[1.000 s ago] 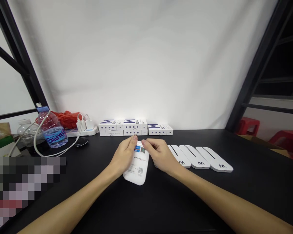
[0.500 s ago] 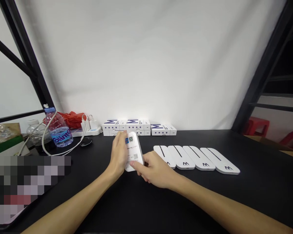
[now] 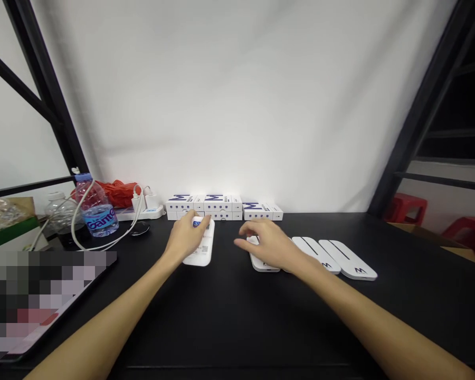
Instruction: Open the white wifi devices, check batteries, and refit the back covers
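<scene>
Hands well apart above a black table [image 3: 229, 316]. Left hand [image 3: 187, 238] closed on the upper end of a white device [image 3: 200, 254], lying left of centre. Right hand [image 3: 271, 245] open, over the nearest of the white cases [image 3: 316, 253] in a row at right, below stacked boxes [image 3: 214, 207].

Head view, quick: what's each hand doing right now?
Left hand: closed, holding the white labelled device.
Right hand: open, over the row's leftmost white device; contact unclear.

Bright light floods the white backdrop [image 3: 229, 95], glaring hottest just above the boxes [image 3: 217, 203], while the black frame posts [image 3: 43, 105] bow at the wide edges and a pixelated patch [image 3: 43, 301] smears the lower left!
</scene>
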Available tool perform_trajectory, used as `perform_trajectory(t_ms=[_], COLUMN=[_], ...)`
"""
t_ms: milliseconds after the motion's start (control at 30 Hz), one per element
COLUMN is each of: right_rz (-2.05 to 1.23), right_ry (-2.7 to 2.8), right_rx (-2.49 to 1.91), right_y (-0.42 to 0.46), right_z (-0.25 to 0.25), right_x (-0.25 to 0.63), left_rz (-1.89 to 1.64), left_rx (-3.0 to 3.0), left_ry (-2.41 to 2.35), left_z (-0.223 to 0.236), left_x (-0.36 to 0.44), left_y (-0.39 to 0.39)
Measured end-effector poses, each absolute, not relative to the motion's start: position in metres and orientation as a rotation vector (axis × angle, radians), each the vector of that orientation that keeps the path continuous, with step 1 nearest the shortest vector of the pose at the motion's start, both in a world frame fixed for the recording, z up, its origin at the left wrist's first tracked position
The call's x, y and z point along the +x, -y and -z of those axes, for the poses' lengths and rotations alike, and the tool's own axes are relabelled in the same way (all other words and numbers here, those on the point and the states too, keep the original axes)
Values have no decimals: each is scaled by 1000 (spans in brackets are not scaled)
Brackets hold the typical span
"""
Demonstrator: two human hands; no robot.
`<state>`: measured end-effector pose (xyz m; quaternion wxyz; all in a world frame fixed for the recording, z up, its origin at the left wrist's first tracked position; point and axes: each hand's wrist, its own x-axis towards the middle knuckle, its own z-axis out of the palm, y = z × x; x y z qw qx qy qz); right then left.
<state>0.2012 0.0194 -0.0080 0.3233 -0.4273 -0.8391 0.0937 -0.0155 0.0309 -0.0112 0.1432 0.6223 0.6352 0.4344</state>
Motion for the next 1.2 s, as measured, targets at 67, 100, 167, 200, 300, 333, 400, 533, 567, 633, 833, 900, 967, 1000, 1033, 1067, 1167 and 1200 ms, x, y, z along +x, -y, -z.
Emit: perform_trajectory(t_ms=[67, 100, 167, 200, 300, 333, 400, 533, 567, 633, 833, 900, 967, 1000, 1033, 1067, 1167, 1200], right_rz=[-246, -295, -426, -483, -573, -584, -603, -625, -631, -673, -1058, -1146, -1116, -1060, -988, -915, -730, -681], right_ry=[2247, 2291, 2424, 2482, 2574, 2585, 2596, 2609, 2601, 2534, 1999, 1880, 1837, 1847, 1878, 1928, 2084, 2117], right_rx=[-1229, -1258, -1225, -1201, -1213, -1225, -1206, -1118, -1102, -1058, -729, -616, -553, -549, -564, -594, -709, -741], right_y=[-31, -35, -41, -43, -44, -44, -44, -44, -43, -40, -25, -21, -19, -18, -18, -18, -16, -14], right_z=[7, 7, 9, 9, 9, 9, 8, 7, 6, 4, -2, -1, 3, 5, 8, 10, 15, 16], right_x=[219, 226, 238, 242, 247, 247, 247, 243, 242, 238, 217, 208, 200, 198, 196, 194, 191, 190], left_rz=[-1070, -945, -705, -615, -439, -411, -392, -383, -385, -451, -1068, -1117, -1107, -1142, -1183, -1207, -1223, -1213], left_rx=[1900, 1923, 1940, 1941, 1936, 1929, 1916, 1930, 1946, 2013, 1985, 1664, 1322, 1147, 1017, 920, 821, 820], left_ry=[-1997, -2057, -2177, -2236, -2335, -2354, -2404, -2530, -2544, -2531, -1699, -1300, -918, -830, -765, -720, -680, -701], left_z=[12, 12, 13, 13, 12, 11, 10, 7, 7, 7, 13, 15, 17, 17, 16, 15, 10, 10], left_x=[-30, -36, -47, -51, -59, -60, -61, -58, -56, -50, -9, 8, 21, 25, 28, 29, 29, 28], left_y=[-38, -42, -48, -50, -54, -54, -53, -48, -46, -44, -34, -25, -16, -12, -9, -7, -3, -3])
